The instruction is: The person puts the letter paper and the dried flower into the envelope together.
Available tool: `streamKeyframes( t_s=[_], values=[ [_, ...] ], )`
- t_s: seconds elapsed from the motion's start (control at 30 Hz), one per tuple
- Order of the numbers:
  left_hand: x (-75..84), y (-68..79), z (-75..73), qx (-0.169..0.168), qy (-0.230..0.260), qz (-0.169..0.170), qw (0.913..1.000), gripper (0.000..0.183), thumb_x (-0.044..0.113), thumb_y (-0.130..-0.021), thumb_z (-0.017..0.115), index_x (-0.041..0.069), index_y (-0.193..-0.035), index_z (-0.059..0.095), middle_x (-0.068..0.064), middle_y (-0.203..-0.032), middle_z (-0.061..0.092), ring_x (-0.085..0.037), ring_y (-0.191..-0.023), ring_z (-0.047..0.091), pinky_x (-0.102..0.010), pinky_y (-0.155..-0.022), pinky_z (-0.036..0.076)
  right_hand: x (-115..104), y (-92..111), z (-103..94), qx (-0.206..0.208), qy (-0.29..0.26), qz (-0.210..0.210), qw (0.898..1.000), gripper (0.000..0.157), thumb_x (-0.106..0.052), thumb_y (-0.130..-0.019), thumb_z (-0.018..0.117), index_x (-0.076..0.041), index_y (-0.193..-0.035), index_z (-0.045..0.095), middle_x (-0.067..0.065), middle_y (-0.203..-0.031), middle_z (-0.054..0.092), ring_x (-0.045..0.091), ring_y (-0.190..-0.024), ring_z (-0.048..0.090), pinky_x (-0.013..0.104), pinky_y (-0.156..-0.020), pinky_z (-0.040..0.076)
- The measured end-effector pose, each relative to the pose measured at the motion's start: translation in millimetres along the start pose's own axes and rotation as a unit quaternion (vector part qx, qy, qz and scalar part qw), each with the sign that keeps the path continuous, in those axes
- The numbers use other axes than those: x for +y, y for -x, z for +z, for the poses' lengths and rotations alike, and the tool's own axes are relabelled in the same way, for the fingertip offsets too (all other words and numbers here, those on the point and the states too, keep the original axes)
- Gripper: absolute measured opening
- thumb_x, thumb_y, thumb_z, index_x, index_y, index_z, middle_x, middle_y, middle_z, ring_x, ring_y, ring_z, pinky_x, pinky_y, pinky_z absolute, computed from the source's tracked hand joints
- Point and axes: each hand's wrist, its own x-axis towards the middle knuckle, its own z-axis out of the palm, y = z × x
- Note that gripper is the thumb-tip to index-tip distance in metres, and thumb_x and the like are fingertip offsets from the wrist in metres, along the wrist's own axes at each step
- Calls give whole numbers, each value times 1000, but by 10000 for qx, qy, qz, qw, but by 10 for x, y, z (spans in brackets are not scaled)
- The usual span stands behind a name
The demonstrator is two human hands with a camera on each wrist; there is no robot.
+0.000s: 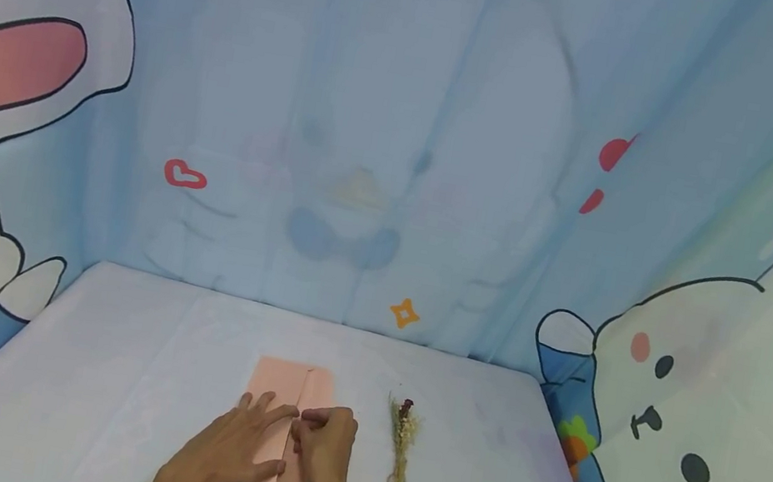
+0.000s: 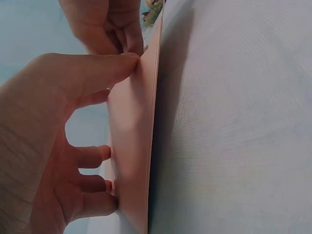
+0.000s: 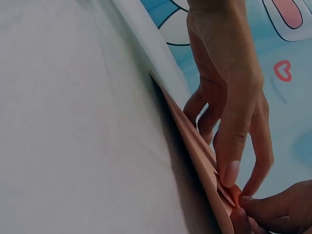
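Observation:
A pink paper envelope (image 1: 275,379) lies on the white-covered table, its long flap edge running lengthwise down the right part. My left hand (image 1: 233,443) rests on it with fingers spread; the thumb and fingertips press the paper near that edge. Close beside them, my right hand (image 1: 331,447) pinches the flap edge between thumb and curled fingers. In the right wrist view the flap (image 3: 226,192) stands slightly lifted at the right fingertips. From the left wrist, the envelope (image 2: 131,122) shows edge-on under the left hand.
A small bunch of dried flowers (image 1: 402,446) lies to the right of the envelope, stems toward me. The white tabletop (image 1: 131,369) ends at a blue curtain (image 1: 375,121) printed with cartoon animals, which rises behind and at both sides.

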Motion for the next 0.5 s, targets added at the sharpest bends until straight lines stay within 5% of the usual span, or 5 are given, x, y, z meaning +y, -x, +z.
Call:
streamKeyframes(
  t_s=[0.27, 0.5],
  values=[
    [45, 15, -32, -19, 16, -73, 10000, 67, 58, -88, 65, 28, -146, 50, -21, -153, 45, -62, -136, 40, -70, -101, 44, 147, -28, -386, 1133, 705, -487, 9899, 18, -1, -73, 87, -2, -89, 79, 3, -68, 70, 7, -58, 62, 20, -57, 53],
    [56, 11, -18, -120, 31, -142, 9998, 65, 57, -88, 66, 31, -146, 49, -19, -154, 45, -61, -137, 39, -68, -103, 44, 272, -64, -784, 2115, 890, -695, 9708, 33, 1, -63, 92, -3, -94, 80, 13, -80, 73, 16, -67, 65, 22, -60, 54]
  ],
)
